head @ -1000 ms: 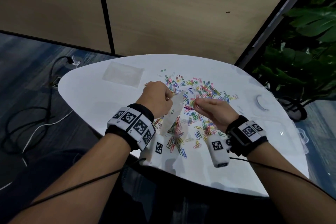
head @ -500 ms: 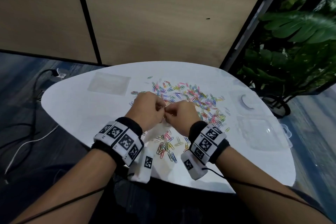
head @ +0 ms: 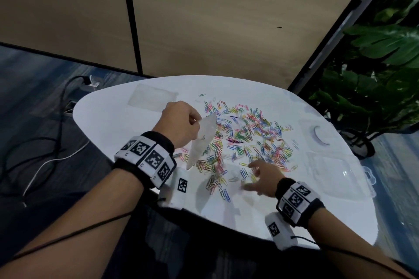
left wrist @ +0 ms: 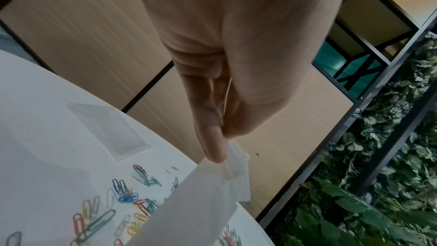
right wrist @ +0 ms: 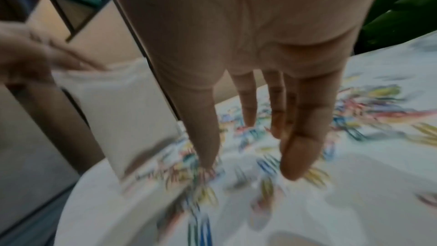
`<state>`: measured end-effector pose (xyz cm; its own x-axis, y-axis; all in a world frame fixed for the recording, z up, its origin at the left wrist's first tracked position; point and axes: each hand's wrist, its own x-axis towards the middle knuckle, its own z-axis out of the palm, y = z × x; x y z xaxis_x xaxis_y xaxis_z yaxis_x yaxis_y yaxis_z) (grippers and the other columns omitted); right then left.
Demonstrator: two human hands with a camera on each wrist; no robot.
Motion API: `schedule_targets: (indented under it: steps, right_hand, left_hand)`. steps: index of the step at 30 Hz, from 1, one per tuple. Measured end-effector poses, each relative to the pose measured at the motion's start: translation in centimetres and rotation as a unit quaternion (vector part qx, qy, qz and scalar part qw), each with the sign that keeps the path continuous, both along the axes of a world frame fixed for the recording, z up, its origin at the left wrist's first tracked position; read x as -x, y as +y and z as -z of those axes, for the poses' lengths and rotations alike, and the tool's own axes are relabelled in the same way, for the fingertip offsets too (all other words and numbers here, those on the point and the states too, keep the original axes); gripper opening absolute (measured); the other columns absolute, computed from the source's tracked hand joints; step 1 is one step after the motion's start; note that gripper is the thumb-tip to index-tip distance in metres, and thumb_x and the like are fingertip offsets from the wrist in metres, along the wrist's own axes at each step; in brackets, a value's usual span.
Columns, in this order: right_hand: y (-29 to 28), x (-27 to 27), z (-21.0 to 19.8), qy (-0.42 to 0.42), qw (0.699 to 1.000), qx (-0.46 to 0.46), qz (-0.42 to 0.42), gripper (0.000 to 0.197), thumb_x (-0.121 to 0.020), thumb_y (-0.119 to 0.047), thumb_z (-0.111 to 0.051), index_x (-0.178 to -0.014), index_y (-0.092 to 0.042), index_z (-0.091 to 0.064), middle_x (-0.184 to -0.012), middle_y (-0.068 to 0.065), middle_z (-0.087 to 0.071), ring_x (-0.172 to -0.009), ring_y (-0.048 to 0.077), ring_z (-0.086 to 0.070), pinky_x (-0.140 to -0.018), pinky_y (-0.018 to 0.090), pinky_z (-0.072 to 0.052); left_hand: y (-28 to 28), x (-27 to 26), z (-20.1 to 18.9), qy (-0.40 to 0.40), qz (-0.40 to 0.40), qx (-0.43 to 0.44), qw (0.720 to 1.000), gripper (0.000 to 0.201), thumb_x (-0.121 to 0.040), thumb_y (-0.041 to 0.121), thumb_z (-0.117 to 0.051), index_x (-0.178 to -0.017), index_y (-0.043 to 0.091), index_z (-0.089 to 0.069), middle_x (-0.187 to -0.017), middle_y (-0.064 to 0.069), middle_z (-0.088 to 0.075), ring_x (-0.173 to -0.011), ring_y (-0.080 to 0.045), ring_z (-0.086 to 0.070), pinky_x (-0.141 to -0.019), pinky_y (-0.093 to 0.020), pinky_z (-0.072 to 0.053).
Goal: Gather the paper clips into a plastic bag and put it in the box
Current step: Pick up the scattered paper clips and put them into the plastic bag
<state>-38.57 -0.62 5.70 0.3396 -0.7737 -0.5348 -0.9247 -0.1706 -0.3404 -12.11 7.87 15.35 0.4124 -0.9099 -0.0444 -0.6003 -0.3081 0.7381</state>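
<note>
Several coloured paper clips (head: 244, 136) lie scattered over the white table (head: 127, 129). My left hand (head: 181, 123) pinches the top edge of a small clear plastic bag (head: 201, 142), which hangs down with its lower corner near the table. In the left wrist view thumb and fingers pinch the bag (left wrist: 212, 194) at its rim. My right hand (head: 256, 176) hovers low over the near clips with fingers spread and straight, holding nothing; in the right wrist view the fingers (right wrist: 300, 137) reach down toward blurred clips (right wrist: 248, 134). A clear plastic box (head: 337, 174) lies open at the right.
A second flat plastic bag (head: 152, 97) lies at the table's far left. A white round object (head: 320, 135) sits at the right edge. Cables (head: 45, 142) run over the floor on the left; green plants (head: 374, 75) stand to the right. A wooden wall is behind.
My right hand has left the bag's mouth and dropped down and right to the near clips, fingers spread. The left hand still holds the bag and has lifted a little.
</note>
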Motion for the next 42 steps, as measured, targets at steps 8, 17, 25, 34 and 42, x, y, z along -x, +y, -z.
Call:
schedule_targets:
  steps: [8,17,25,34,42]
  right_hand:
    - [4.1,-4.1,5.5,-0.057,0.993,0.076,-0.073,0.078,-0.07,-0.029,-0.083,-0.137,-0.021,-0.045,-0.125,0.004,-0.042,-0.094,0.013,-0.051,-0.094,0.026,-0.049]
    - [3.8,-8.0,7.8,-0.029,0.943,0.21,-0.258,0.04,-0.079,-0.002,-0.069,-0.112,-0.023,-0.066,-0.122,0.006,-0.052,-0.1,0.029,-0.057,-0.079,0.034,-0.053]
    - [1.7,-7.4,4.4,-0.126,0.977,0.159,-0.068,0.011,-0.087,-0.015,-0.069,-0.092,-0.01,-0.077,-0.084,0.002,-0.072,-0.073,0.012,-0.065,-0.078,0.019,-0.053]
    - [-0.8,-6.9,-2.9,-0.416,0.882,-0.028,0.22,0.015,-0.08,-0.003,-0.076,-0.094,0.001,-0.074,-0.087,0.016,-0.075,-0.084,0.031,-0.073,-0.082,0.036,-0.059]
    - [1.8,-8.8,-8.1,-0.558,0.78,-0.161,0.231,0.016,-0.085,0.005,-0.067,-0.1,0.011,-0.068,-0.093,0.02,-0.072,-0.079,0.024,-0.072,-0.074,0.022,-0.059]
  left_hand:
    - [1.7,-3.2,0.3,-0.011,-0.025,-0.011,1.0,0.019,-0.09,0.008,-0.066,-0.104,0.008,-0.079,-0.084,-0.008,-0.076,-0.065,-0.018,-0.075,-0.078,-0.03,-0.063]
    - [4.1,-5.8,0.4,-0.016,-0.023,-0.057,0.998,0.02,-0.092,0.009,-0.064,-0.105,0.01,-0.078,-0.087,-0.008,-0.077,-0.064,-0.017,-0.077,-0.075,-0.029,-0.063]
    - [3.7,-4.7,-0.1,-0.029,0.007,-0.051,0.998,0.022,-0.092,0.007,-0.061,-0.104,0.01,-0.079,-0.086,-0.01,-0.08,-0.064,-0.007,-0.069,-0.085,-0.03,-0.061]
    - [1.9,-1.8,0.1,-0.018,0.043,-0.061,0.997,0.024,-0.089,0.005,-0.06,-0.1,0.009,-0.081,-0.091,-0.01,-0.079,-0.08,-0.026,-0.076,-0.087,-0.039,-0.063]
    - [0.1,1.6,0.7,-0.029,0.082,-0.05,0.995,0.021,-0.09,0.009,-0.063,-0.09,0.012,-0.083,-0.083,-0.009,-0.078,-0.087,-0.027,-0.073,-0.084,-0.037,-0.062]
